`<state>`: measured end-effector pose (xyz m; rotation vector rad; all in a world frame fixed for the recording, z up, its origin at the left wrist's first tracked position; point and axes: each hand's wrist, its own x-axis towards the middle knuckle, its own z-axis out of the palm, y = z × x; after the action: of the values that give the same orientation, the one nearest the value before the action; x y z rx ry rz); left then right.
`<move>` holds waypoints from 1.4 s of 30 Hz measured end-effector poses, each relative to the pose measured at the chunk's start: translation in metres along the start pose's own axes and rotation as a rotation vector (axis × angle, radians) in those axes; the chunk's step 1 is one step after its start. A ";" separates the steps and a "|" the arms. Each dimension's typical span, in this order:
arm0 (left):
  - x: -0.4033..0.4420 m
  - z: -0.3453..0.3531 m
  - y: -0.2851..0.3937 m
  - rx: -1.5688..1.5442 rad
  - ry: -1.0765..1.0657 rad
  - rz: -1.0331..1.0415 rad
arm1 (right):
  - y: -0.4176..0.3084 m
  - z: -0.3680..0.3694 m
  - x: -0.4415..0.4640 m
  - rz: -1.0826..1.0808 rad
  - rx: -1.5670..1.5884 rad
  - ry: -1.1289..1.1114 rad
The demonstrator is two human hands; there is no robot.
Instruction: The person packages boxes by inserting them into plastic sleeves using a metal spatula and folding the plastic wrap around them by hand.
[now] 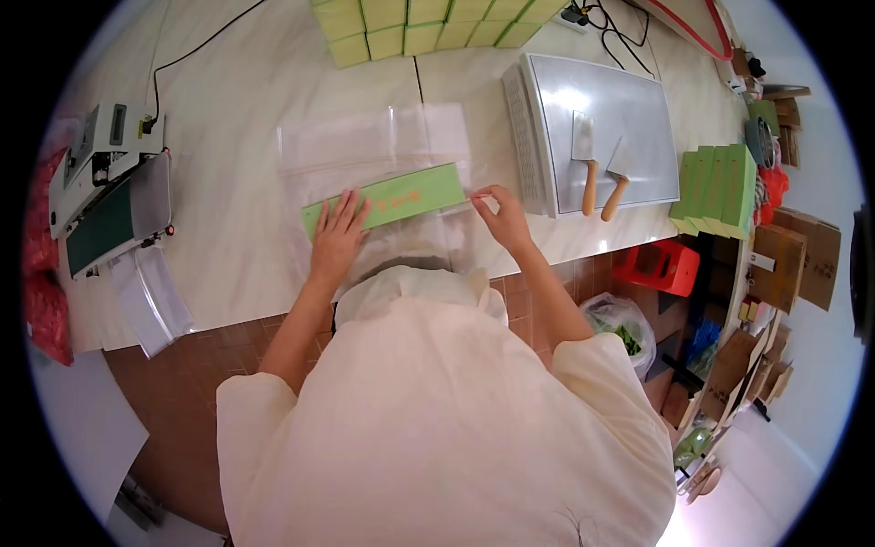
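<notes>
Atop the green box (pixel 415 197), left hand (pixel 338 233) lay open, fingers spread. Just past the box's right end, right hand (pixel 502 220) curled beside clear plastic (pixel 365 144); grip unclear.

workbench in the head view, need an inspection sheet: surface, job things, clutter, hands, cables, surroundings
Surface: pale, veined table; no spills seen.
Job's things: green box slanted over clear plastic; whether it is inside a bag is unclear.
Clutter: two wooden-handled scrapers on a metal-topped unit.
Hands: left hand spread on the box's left part; right hand at its right end, fingertips close together, grip unclear.
Cables: black cord at the belt machine; tangled black cables beyond the metal-topped unit.
Surroundings: red stool, cardboard boxes, tiled floor.
</notes>
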<state>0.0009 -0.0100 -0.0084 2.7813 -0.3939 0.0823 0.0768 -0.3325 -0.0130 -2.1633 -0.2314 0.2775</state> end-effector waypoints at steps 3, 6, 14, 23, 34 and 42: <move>-0.004 -0.001 -0.001 0.006 0.063 0.031 | -0.015 -0.004 -0.011 0.018 0.025 0.074; -0.007 -0.008 0.000 -0.071 0.166 0.051 | -0.019 -0.012 -0.013 -0.098 -0.004 0.104; -0.004 -0.010 0.004 -0.219 0.353 0.088 | -0.066 0.002 0.042 -0.316 -0.247 0.086; -0.011 -0.015 0.008 -0.156 0.315 0.125 | -0.085 0.051 0.067 -0.797 -0.633 -0.432; 0.004 -0.019 -0.001 -0.102 0.296 0.138 | -0.087 0.053 0.054 -0.713 -0.662 -0.372; 0.005 -0.019 -0.005 -0.196 0.182 0.056 | -0.109 0.021 0.001 -0.600 -0.452 -0.258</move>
<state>0.0070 -0.0010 0.0082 2.5446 -0.4097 0.2913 0.0653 -0.2546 0.0647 -2.3649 -1.1578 0.1640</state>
